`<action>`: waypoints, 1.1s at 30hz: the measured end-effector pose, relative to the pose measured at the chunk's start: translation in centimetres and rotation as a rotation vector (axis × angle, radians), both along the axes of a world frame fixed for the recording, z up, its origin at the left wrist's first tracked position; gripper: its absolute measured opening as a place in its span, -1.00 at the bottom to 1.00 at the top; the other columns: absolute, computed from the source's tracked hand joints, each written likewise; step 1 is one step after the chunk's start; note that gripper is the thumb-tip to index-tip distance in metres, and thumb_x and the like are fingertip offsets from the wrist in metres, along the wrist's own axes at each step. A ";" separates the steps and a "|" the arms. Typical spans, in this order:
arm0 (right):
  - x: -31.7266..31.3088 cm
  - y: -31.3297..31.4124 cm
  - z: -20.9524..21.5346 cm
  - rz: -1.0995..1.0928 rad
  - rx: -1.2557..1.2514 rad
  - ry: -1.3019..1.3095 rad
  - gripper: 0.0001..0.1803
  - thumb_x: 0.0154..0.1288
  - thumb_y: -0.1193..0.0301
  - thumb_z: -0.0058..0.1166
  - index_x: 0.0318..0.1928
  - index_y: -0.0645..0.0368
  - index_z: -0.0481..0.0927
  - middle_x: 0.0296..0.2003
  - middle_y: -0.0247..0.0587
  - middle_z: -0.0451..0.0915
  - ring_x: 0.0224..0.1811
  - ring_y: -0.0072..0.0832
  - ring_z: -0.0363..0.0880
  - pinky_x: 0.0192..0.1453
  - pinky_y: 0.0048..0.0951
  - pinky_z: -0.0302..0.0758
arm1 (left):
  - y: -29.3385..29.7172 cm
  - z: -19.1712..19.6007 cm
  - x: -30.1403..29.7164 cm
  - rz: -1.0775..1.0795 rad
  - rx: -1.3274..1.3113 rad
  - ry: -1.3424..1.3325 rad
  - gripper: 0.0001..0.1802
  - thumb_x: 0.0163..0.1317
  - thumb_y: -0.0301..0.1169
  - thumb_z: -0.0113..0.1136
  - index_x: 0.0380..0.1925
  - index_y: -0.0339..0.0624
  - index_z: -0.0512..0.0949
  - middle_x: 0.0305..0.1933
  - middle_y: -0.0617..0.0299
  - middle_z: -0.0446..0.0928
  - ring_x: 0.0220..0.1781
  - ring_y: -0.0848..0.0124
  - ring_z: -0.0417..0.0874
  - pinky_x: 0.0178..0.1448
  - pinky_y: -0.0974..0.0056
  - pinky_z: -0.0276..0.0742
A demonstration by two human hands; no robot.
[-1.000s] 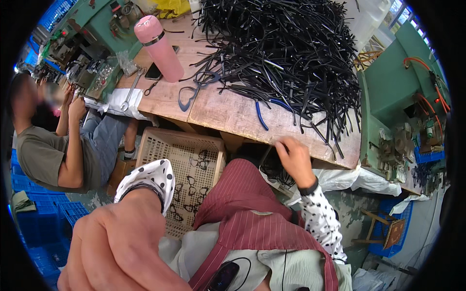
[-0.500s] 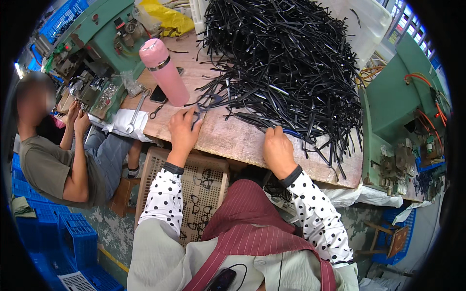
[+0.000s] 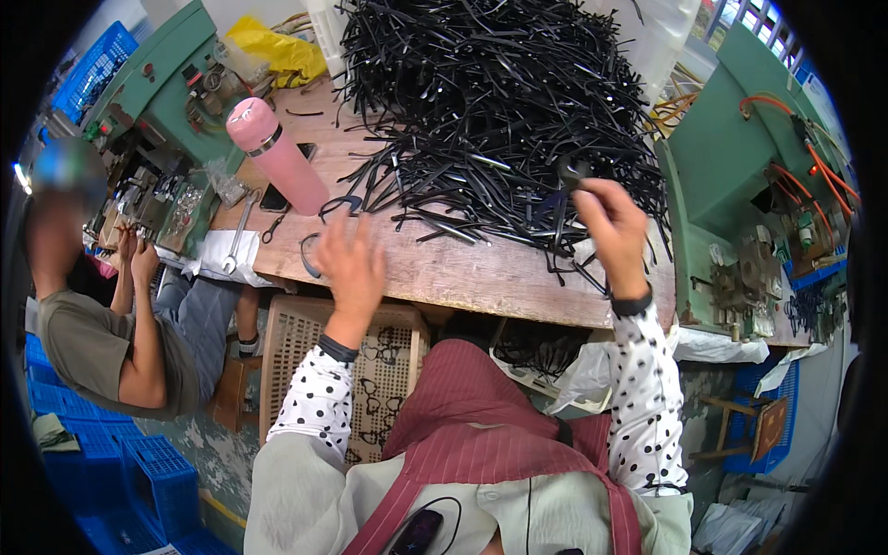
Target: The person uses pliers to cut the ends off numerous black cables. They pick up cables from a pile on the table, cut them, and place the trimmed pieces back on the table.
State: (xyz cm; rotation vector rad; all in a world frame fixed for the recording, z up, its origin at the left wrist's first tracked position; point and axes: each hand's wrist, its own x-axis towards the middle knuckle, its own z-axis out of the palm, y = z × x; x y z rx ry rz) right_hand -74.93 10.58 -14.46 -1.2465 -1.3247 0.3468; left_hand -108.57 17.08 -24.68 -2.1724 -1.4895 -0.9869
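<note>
My left hand [image 3: 350, 270] is over the table's front edge, its fingers spread and slightly blurred. Right beside its fingertips lies a dark blue-grey eyeglass frame [image 3: 313, 253], partly hidden by the hand. My right hand [image 3: 614, 227] reaches to the near right side of a big heap of black eyeglass temples [image 3: 499, 102]. Thumb and forefinger are pinched there on a dark eyeglass piece [image 3: 573, 169], whose exact shape is blurred against the heap. Loose temples [image 3: 453, 231] spill from the heap toward the front.
A pink bottle [image 3: 282, 166], a wrench [image 3: 242, 231] and small scissors [image 3: 272, 228] are on the left. Below the table edge sits a beige basket [image 3: 298, 356] holding eyeglass frames. Green machines [image 3: 740, 166] flank the table. A seated person [image 3: 120, 342] works at the left.
My right hand has moved from the table's front edge up and right to the heap. My left hand has opened its fingers beside the eyeglass frame. The whole view has shifted a little.
</note>
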 end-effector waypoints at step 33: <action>0.5 -19.8 -17.9 -0.074 -0.445 0.215 -0.66 0.19 0.46 0.23 -0.01 0.24 0.54 -0.29 -0.21 0.63 -0.32 -0.48 0.57 -0.21 -0.43 0.50 | -6.2 0.5 15.0 -0.674 -0.552 -0.613 -0.32 0.35 -0.57 0.04 0.44 -0.24 0.06 -0.37 0.23 0.54 -0.33 0.48 0.54 -0.15 0.40 0.47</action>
